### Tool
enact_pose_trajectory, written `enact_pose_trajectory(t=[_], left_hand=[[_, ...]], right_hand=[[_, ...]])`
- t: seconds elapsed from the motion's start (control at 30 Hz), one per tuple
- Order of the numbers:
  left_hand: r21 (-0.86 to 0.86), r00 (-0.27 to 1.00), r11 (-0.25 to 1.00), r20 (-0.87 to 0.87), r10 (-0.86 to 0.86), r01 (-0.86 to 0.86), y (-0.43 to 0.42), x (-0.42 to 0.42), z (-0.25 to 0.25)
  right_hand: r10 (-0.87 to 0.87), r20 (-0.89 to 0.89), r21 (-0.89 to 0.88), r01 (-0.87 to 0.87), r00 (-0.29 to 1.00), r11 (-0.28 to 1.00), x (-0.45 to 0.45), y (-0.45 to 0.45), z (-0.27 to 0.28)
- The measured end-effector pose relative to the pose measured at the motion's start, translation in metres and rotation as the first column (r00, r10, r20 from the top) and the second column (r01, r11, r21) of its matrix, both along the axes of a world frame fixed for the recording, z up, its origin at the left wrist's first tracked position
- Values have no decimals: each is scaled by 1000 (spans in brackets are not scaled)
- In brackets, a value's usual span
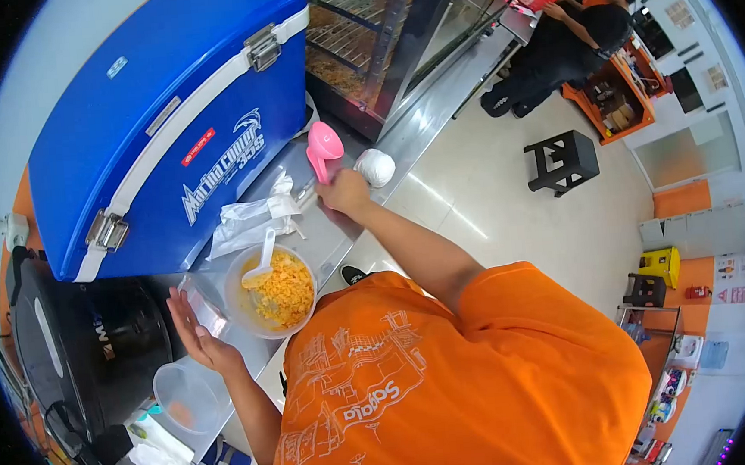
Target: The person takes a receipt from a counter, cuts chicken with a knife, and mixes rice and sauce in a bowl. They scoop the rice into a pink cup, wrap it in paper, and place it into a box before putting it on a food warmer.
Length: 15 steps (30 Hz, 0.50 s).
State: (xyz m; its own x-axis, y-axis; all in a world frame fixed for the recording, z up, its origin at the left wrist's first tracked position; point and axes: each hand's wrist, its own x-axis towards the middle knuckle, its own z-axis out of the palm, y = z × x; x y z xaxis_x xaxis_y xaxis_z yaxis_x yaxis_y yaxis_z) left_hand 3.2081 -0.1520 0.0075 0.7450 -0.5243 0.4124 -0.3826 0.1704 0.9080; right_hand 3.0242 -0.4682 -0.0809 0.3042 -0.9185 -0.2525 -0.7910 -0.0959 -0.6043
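My right hand [346, 193] is closed around the handle of a pink plastic scoop [325, 141], its round bowl pointing away from me above the metal counter. Beside that hand sits a white rounded ball-like thing [376, 168]; its material is unclear. My left hand [203, 335] is held up with fingers stretched out and nothing in it, left of a translucent tub [234, 307]. Orange-yellow crumbly food [286, 292] fills part of the tub, and a white spoon [264, 259] rests in it. White crumpled plastic wrappers [246, 221] lie between the tub and my right hand.
A big blue cooler box [174, 117] stands at the back of the counter [433, 112], beside a glass display case [359, 43]. Left are a black lidded appliance [95, 347] and another clear tub [192, 399]. Across the floor, a person [563, 55] in black handles a red bag; a black stool [563, 163] stands nearer.
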Motion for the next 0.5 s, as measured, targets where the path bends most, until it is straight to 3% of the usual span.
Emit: enact_pose_trajectory(t=[0.03, 0.1, 0.17, 0.27, 0.33, 0.37, 0.4, 0.43, 0.47, 0.5], left_hand=[[-28, 999, 999, 28, 47, -46, 0, -2, 7], [-40, 990, 991, 54, 128, -126, 6, -3, 1], [14, 981, 989, 129, 146, -149, 35, -4, -20], [63, 998, 998, 68, 18, -22, 36, -39, 2], [104, 995, 990, 15, -94, 92, 27, -57, 27], [96, 991, 986, 1, -137, 137, 19, -63, 38], [108, 992, 987, -2, -122, 122, 15, -71, 39], [136, 970, 982, -224, -96, 129, 12, -80, 42], [156, 899, 978, -435, -57, 137, 14, -84, 41], [162, 897, 979, -439, -42, 125, 20, -80, 40]], right_hand=[[45, -39, -49, -47, 998, 998, -12, 5, 6], [71, 162, -138, -49, 984, 989, -47, 42, 29], [113, 309, -109, -83, 944, 991, -75, 81, 56], [241, 413, -93, -222, 878, 971, -69, 128, 109], [713, 284, -463, -559, 642, 688, -51, 149, 137], [721, 298, -450, -574, 626, 684, -38, 157, 138], [855, 215, -570, -650, 473, 503, -19, 164, 138], [945, 106, -666, -684, 309, 298, -5, 170, 140], [949, 111, -661, -691, 296, 293, 6, 173, 144], [971, 88, -618, -752, 224, 230, 17, 175, 147]])
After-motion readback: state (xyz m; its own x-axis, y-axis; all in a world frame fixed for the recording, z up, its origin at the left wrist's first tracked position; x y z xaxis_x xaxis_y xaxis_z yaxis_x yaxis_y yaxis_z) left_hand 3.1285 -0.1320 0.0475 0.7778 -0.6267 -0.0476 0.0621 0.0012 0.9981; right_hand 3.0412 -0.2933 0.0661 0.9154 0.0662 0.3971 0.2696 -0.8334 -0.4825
